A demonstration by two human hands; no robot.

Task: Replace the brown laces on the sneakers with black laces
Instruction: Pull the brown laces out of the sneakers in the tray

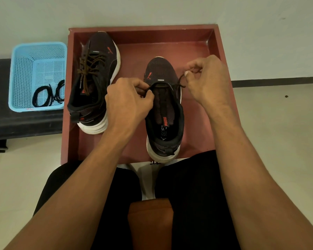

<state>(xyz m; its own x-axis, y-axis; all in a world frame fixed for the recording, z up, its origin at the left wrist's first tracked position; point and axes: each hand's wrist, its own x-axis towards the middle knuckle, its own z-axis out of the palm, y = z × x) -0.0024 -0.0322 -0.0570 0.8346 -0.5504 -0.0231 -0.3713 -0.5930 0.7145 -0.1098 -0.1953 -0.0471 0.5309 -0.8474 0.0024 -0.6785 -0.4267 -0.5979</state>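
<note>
The near sneaker (163,112) sits in the tray (143,36), a dark lace (177,85) across its front eyelets; my left hand (126,98) and right hand (206,78) each pinch an end. Left of it lies the other sneaker (98,76) with brown laces (90,65), then a basket (25,69) holding black laces (47,95).

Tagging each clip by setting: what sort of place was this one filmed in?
Probably a plain indoor room, perhaps a home or staged workspace: pale floor and bare wall, a red tray holding sneakers, and a blue basket on a low dark bench.
</note>
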